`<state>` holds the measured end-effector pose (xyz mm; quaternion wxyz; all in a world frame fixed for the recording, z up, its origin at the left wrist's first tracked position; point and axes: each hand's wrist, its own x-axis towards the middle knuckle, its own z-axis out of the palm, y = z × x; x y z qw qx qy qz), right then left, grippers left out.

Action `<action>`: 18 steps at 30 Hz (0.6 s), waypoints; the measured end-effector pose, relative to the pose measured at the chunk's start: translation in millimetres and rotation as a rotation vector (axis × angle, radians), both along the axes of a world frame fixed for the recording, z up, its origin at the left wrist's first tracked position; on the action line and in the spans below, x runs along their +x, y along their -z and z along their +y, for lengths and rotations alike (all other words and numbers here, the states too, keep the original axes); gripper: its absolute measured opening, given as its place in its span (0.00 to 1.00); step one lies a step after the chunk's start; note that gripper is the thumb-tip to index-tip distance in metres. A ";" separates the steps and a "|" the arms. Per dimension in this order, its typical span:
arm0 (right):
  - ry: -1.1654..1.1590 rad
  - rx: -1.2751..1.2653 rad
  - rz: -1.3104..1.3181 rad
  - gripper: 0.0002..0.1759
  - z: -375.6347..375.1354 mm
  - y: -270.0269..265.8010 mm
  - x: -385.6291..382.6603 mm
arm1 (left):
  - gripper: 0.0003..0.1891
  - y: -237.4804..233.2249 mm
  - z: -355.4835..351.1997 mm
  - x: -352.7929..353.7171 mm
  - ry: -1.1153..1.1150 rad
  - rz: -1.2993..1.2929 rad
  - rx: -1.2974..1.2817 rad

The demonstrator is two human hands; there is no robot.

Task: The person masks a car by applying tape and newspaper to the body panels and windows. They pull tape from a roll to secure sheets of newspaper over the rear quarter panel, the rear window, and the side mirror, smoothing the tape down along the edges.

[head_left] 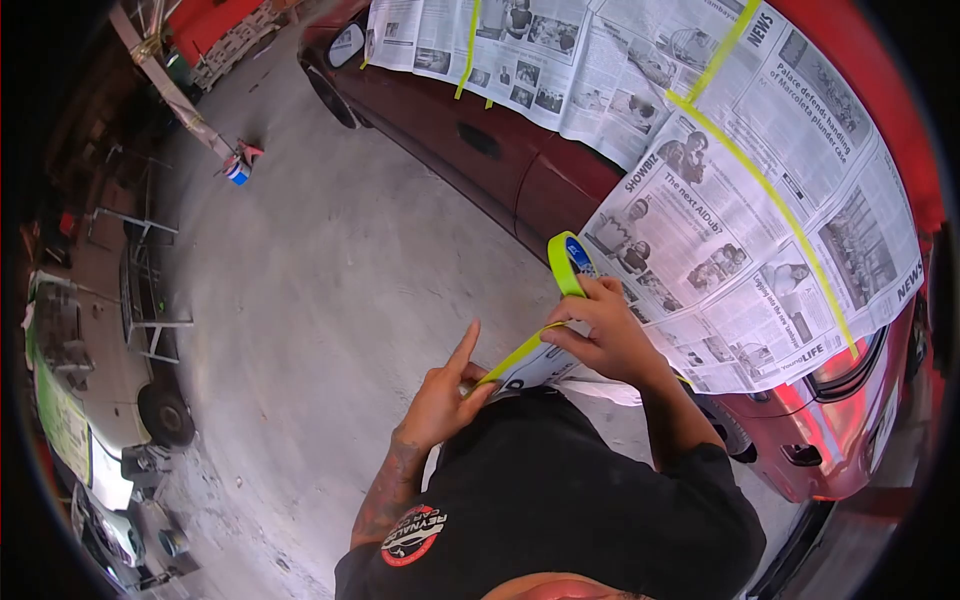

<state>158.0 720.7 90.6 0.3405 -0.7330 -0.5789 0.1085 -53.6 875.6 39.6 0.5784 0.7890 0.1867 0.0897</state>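
My right hand (605, 335) grips a roll of yellow-green masking tape (564, 262) close to the side of a dark red car (470, 140). A strip of tape (515, 355) runs from the roll down to my left hand (440, 395). That hand pinches the strip's end against the edge of a newspaper sheet (540, 368), with its index finger stretched out. Newspaper sheets (720, 200) cover the car's windows and body, held on by yellow tape lines (770, 195).
Grey concrete floor (330, 280) lies to the left of the car. A small blue can (237, 172) stands on it far off, next to a leaning metal bar. Metal stands (150, 300) and another vehicle with a wheel (165, 415) line the left edge.
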 end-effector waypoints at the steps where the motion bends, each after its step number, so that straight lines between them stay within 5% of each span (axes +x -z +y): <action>1: 0.043 0.038 -0.004 0.06 8.6 -1.2 -0.9 | 0.32 0.1 18.6 -1.0 0.033 0.030 0.028; 10: 0.567 0.240 0.040 0.06 34.6 -11.9 14.6 | 0.09 45.4 149.2 -17.6 0.107 0.192 0.225; 18: 0.829 0.372 0.027 0.07 38.1 -10.2 52.7 | 0.07 77.2 229.7 21.5 0.062 0.191 0.365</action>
